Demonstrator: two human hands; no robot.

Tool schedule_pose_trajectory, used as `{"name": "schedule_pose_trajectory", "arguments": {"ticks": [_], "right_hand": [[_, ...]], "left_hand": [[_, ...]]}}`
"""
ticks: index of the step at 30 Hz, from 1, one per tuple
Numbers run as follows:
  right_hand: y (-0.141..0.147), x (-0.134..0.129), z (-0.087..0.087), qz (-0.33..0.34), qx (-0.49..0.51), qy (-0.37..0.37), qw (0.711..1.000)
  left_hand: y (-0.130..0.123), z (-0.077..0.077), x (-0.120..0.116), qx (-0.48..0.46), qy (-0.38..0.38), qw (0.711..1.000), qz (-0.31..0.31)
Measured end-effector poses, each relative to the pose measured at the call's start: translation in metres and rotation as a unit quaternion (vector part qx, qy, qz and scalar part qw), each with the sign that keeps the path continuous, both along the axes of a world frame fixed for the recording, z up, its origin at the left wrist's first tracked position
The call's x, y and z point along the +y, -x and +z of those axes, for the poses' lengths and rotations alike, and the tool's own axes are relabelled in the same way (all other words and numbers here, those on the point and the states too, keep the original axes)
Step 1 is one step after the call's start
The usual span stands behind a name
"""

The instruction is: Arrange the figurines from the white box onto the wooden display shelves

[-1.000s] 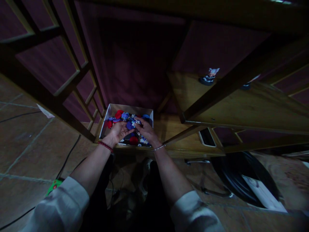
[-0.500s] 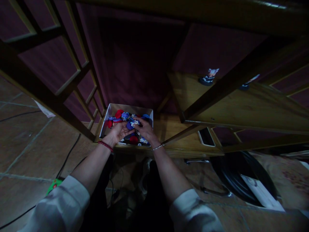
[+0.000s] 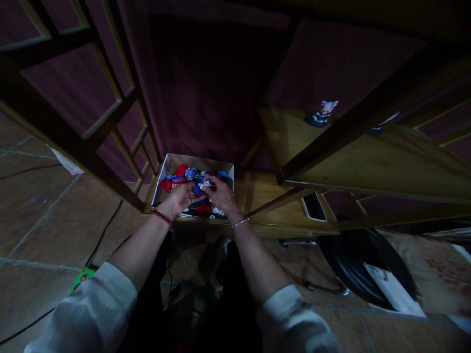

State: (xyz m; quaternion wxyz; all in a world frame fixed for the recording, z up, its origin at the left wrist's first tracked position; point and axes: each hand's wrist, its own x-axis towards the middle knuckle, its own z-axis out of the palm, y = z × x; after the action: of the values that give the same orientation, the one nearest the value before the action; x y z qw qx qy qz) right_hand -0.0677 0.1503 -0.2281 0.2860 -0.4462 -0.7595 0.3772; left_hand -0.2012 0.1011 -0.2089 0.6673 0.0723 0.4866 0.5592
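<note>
A small figurine (image 3: 207,183) in white and blue, with a round blue-purple base, is between my hands above an open cardboard box (image 3: 157,193). My right hand (image 3: 222,196) is closed on the figurine from the right, thumb and fingers pinching its upper part. From the left, my left hand (image 3: 181,198) has its palm turned up and its fingers closed about the base. Beneath and around them lie several other small figurines (image 3: 191,172) with red and blue round bases, jumbled in the box. My fingers hide part of the box's contents.
The box sits on a low wooden shelf (image 3: 253,193), beside a lattice panel (image 3: 110,117). A phone-like dark slab (image 3: 314,206) lies farther right. Another figurine (image 3: 322,114) stands on the upper shelf (image 3: 353,162). A black round chair seat (image 3: 362,264) and a green object (image 3: 83,277) are nearby.
The view has shifted slightly. My hands stay over the box around the same figurine, which has turned a little between my fingers.
</note>
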Motion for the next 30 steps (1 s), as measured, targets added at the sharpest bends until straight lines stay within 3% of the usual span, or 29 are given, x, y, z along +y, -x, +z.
{"name": "schedule_pose_trajectory", "arguments": {"ticks": [11, 30], "right_hand": [[-0.0031, -0.0002, 0.0029, 0.014, -0.007, -0.022, 1.0], [-0.0062, -0.0012, 0.0015, 0.037, 0.017, -0.024, 0.999]], "left_hand": [[-0.0006, 0.0053, -0.0002, -0.024, 0.021, 0.999, -0.008], [-0.0019, 0.0009, 0.0021, -0.01, 0.014, 0.999, -0.038]]}}
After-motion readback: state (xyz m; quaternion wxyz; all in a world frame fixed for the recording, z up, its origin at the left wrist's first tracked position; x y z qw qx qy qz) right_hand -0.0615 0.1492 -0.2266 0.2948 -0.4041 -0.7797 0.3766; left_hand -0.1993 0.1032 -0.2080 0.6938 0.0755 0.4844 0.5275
